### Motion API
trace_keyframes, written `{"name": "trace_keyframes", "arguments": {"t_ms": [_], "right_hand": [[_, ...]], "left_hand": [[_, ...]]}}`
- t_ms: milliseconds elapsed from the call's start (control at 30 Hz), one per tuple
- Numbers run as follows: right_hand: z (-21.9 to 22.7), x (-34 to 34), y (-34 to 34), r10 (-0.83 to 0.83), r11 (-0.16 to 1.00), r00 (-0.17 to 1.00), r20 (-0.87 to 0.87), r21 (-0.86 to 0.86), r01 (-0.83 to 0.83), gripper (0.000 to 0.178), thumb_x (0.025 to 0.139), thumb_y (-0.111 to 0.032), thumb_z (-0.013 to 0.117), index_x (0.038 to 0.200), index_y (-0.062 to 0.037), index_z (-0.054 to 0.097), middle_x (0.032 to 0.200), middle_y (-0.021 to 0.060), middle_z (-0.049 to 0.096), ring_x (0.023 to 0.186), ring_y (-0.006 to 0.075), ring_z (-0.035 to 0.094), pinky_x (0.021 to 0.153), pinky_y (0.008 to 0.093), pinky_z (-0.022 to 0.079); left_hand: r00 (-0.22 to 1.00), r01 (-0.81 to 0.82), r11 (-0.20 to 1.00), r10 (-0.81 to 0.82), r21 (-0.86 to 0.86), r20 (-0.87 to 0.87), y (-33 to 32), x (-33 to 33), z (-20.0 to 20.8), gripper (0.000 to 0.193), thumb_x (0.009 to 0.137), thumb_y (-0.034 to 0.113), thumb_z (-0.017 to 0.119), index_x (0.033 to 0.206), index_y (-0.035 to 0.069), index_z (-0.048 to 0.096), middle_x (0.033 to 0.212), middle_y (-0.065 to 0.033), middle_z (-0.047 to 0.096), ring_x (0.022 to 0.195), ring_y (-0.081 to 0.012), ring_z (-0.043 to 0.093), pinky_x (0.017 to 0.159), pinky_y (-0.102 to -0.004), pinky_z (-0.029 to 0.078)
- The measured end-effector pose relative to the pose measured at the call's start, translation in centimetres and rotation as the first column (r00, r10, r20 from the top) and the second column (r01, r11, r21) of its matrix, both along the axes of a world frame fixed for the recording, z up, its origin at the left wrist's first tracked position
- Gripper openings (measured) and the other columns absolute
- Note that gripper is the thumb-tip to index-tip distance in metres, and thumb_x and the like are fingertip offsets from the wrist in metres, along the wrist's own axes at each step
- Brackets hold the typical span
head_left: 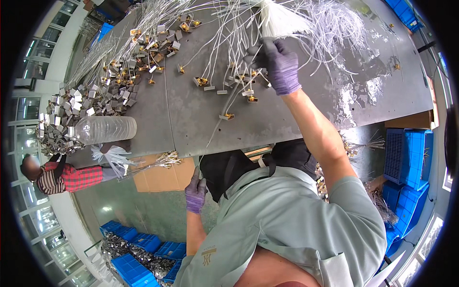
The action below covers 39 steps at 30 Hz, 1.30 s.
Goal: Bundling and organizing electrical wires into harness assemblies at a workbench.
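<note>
My left hand [195, 195], in a purple and grey glove, is low beside the table's front edge. Its fingers are closed on the lower end of a thin white wire [210, 138]. My right hand [276, 64], gloved alike, reaches over the table, fingers pinched on white wire near a bundle. Along the wire between my hands sits a small part with a grey metal block and a gold-coloured piece [227, 116]. Several similar wired parts [248, 93] lie below my right hand. A dense bundle of white wires [282, 19] spreads beyond it.
The dark metal table [306, 124] carries a heap of grey blocks [114, 91] on the left and a clear plastic bottle [105, 129]. A co-worker [71, 174] stands at the left. Blue crates [416, 158] are stacked on the right; more blue bins [134, 270] stand lower left.
</note>
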State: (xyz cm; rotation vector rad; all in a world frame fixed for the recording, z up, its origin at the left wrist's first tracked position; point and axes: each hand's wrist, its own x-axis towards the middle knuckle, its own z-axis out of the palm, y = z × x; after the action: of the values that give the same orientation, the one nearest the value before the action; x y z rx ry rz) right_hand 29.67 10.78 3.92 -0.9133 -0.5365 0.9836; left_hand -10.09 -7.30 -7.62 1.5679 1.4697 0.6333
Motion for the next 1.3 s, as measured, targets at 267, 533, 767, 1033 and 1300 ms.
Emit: {"name": "trace_keyframes", "arguments": {"t_ms": [267, 533, 767, 1033, 1300], "right_hand": [[1.5, 0.8, 0.2, -0.069, 0.997, 0.992, 0.109, 0.047, 0.064, 0.028, 0.094, -0.021, 0.052, 0.102, 0.0055, 0.054, 0.084, 0.0181, 0.067, 0.070, 0.0255, 0.069, 0.054, 0.0279, 0.054], [1.7, 0.7, -0.3, -0.082, 0.996, 0.988, 0.130, 0.045, 0.077, 0.025, 0.093, -0.019, 0.052, 0.098, 0.0048, 0.052, 0.082, 0.0185, 0.067, 0.066, 0.0257, 0.069, 0.054, 0.0294, 0.055], [2.2, 0.3, -0.9, -0.057, 0.998, 0.977, 0.205, 0.046, 0.049, 0.030, 0.091, -0.025, 0.057, 0.101, 0.0026, 0.055, 0.079, 0.0146, 0.067, 0.061, 0.0208, 0.067, 0.050, 0.0278, 0.052], [-1.0, -2.1, -2.1, 0.602, 0.799, 0.743, 0.293, -0.246, -0.549, 0.032, 0.090, -0.026, 0.061, 0.104, 0.0025, 0.061, 0.087, 0.0075, 0.067, 0.075, 0.0119, 0.065, 0.069, 0.0259, 0.052], [-0.8, -8.1, -3.2, 0.637, 0.769, 0.720, 0.274, -0.292, -0.569, 0.025, 0.090, -0.023, 0.059, 0.090, 0.0014, 0.064, 0.072, 0.0060, 0.066, 0.062, 0.0083, 0.061, 0.059, 0.0228, 0.050]], "left_hand": [[1.000, 0.004, 0.998, -0.002, -0.070, 0.026, 1.0, 1.4, 0.0, 0.053, 0.090, 0.009, 0.055, 0.141, 0.014, 0.040, 0.059, 0.0013, 0.041, 0.048, -0.0063, 0.042, 0.048, -0.0240, 0.041], [1.000, 0.027, 0.997, -0.027, -0.076, 0.009, 1.3, 1.5, 0.7, 0.053, 0.090, 0.010, 0.056, 0.141, 0.013, 0.040, 0.061, 0.0015, 0.042, 0.050, -0.0060, 0.043, 0.048, -0.0234, 0.041], [0.994, 0.010, 0.985, 0.008, -0.170, 0.110, 1.5, 2.7, 1.2, 0.052, 0.089, 0.010, 0.057, 0.139, 0.011, 0.042, 0.062, 0.0013, 0.044, 0.050, -0.0064, 0.044, 0.048, -0.0238, 0.042], [0.902, 0.146, 0.976, -0.064, -0.161, 0.426, 4.8, 7.6, 5.7, 0.047, 0.089, 0.015, 0.055, 0.133, 0.002, 0.047, 0.052, -0.0037, 0.042, 0.043, -0.0128, 0.045, 0.046, -0.0278, 0.046], [0.830, -0.013, 0.965, 0.156, -0.260, 0.536, 12.0, 9.6, 7.2, 0.033, 0.087, 0.035, 0.059, 0.092, 0.002, 0.062, 0.061, -0.0031, 0.050, 0.050, -0.0128, 0.049, 0.048, -0.0271, 0.042]]}}
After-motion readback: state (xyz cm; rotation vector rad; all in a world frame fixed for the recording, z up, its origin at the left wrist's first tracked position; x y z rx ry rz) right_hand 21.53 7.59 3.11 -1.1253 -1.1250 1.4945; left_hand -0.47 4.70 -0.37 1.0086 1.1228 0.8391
